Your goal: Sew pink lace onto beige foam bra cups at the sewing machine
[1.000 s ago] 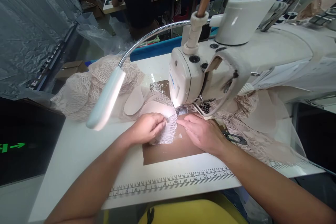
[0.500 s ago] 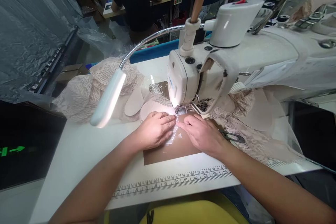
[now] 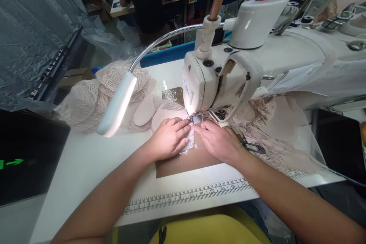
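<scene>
Both hands lie flat, fingers straight, pressing a small lace piece [image 3: 189, 142] onto the brown patch [image 3: 200, 160] just near of the sewing machine [image 3: 200, 84] head; nothing is pinched. The left hand [image 3: 168, 139] covers the piece's left side and the right hand [image 3: 219, 141] its right, fingertips nearly meeting.

The lace looks thin, light and limp, apt to stretch or snag, so flat fingertips near its edges suit it best. The machine and lamp [image 3: 116, 103] crowd the far side. Snips [image 3: 251, 147] lie just right. There is room near, toward the ruler strip [image 3: 185, 195] along the bench [image 3: 85, 160] edge.
</scene>
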The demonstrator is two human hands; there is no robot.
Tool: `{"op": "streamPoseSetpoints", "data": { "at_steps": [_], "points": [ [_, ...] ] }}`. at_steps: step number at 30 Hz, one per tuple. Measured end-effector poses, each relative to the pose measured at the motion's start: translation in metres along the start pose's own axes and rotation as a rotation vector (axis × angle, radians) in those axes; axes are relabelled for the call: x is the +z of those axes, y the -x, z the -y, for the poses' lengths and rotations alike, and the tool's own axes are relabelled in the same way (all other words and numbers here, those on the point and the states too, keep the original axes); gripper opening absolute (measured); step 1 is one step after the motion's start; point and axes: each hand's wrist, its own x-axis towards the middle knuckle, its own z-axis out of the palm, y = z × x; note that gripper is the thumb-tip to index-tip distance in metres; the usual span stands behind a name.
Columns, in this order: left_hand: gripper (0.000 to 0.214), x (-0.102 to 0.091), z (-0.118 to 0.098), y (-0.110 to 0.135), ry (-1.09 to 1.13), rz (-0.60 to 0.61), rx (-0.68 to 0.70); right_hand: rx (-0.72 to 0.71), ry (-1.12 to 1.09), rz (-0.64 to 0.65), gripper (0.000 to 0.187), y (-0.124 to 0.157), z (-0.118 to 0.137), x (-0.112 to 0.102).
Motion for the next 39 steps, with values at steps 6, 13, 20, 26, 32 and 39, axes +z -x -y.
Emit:
{"op": "streamPoseSetpoints", "data": {
  "at_steps": [6,13,20,26,32,39],
  "points": [
    [0.036,-0.001,0.003,0.008,0.092,-0.050,0.062,-0.152,-0.125,0.009,0.031,0.006,-0.007,0.000],
    [0.031,-0.005,0.004,0.009,0.180,-0.037,0.121,-0.342,-0.192,0.076,0.026,0.010,-0.007,-0.001],
    [0.028,-0.005,0.004,0.011,0.166,-0.020,0.193,-0.359,-0.268,0.180,0.031,0.012,-0.008,-0.004],
    [0.027,-0.003,0.004,0.010,0.144,-0.031,0.233,-0.347,-0.297,0.213,0.032,0.013,-0.009,-0.005],
    [0.027,-0.003,0.002,0.009,0.126,-0.051,0.252,-0.333,-0.308,0.211,0.031,0.014,-0.007,-0.004],
    [0.027,-0.004,0.002,0.009,0.124,-0.051,0.254,-0.312,-0.313,0.216,0.031,0.014,-0.004,-0.006]
  ]
}}
